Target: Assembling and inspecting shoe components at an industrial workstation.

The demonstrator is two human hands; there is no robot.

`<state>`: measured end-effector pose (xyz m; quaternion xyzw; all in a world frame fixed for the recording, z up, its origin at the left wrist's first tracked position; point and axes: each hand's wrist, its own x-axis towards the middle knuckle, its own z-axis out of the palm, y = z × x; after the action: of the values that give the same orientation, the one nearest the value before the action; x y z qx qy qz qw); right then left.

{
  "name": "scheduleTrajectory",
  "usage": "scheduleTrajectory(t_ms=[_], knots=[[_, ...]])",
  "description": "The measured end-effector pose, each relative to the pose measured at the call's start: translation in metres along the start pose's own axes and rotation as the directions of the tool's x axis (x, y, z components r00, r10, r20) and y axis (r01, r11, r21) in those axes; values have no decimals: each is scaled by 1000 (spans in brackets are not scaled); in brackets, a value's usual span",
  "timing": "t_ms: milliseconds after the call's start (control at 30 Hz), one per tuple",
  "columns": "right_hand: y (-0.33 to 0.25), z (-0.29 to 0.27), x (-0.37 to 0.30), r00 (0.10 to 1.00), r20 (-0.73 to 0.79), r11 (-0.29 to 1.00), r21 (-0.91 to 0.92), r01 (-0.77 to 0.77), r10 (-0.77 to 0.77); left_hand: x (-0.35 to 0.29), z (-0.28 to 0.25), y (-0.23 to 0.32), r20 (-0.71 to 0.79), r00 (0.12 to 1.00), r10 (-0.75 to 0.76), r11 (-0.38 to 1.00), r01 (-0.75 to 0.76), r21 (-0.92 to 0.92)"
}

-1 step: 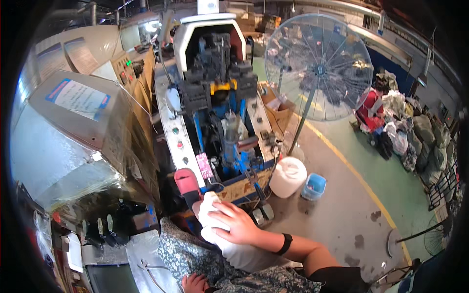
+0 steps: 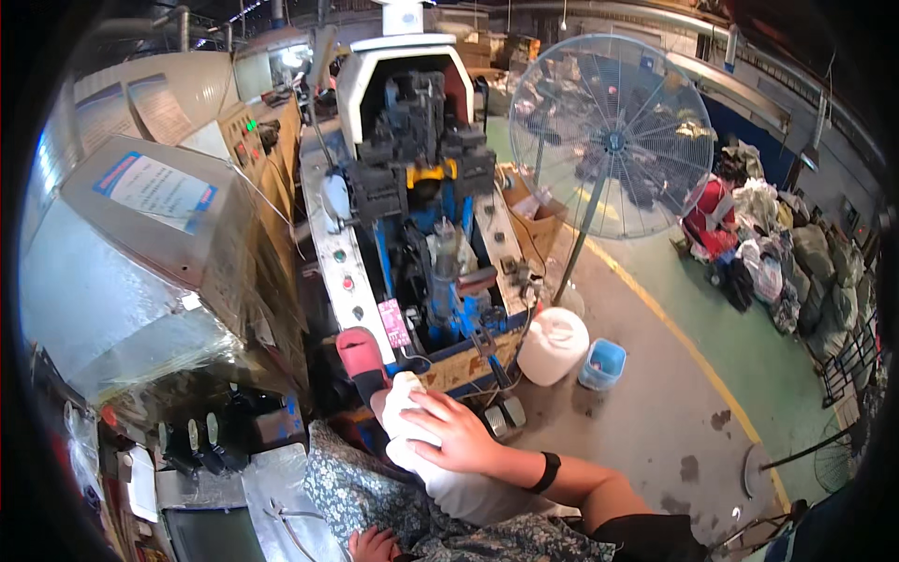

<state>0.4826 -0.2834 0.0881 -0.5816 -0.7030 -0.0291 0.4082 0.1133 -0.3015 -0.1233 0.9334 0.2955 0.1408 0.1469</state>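
My right hand, with a black band on the wrist, lies over white cloth at the bent knee of my white trouser leg. Its fingers are spread and draped across the cloth. Whether a separate piece of cloth is bunched beneath them is hard to make out. Beyond the knee show a pink slipper and a dark sock on my foot. At the lower edge, my left hand rests against a dark floral apron, its fingers loosely extended and the palm out of sight.
Ahead stands a machine with blue and black parts. To its right are a white plastic drum, a blue basket and a large fan. A person in red is by piled sacks. A metal cabinet stands left.
The whole view has shifted very slightly, with the machine and fan appearing a little lower. Both hands keep their places.
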Motion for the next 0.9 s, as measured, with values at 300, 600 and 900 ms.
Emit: scheduleTrajectory(t_ms=[300,600,900], knots=[[-9,2,0,1000,18,993,-122,0,2,14,-21,24,-162,986,-29,999,26,-21],[-2,-41,-38,966,223,988,57,-146,130,36,-46,43,-216,976,-3,995,-18,-98],[54,-46,-170,522,233,526,-665,-530,820,70,-58,40,-24,997,77,997,-77,6]])
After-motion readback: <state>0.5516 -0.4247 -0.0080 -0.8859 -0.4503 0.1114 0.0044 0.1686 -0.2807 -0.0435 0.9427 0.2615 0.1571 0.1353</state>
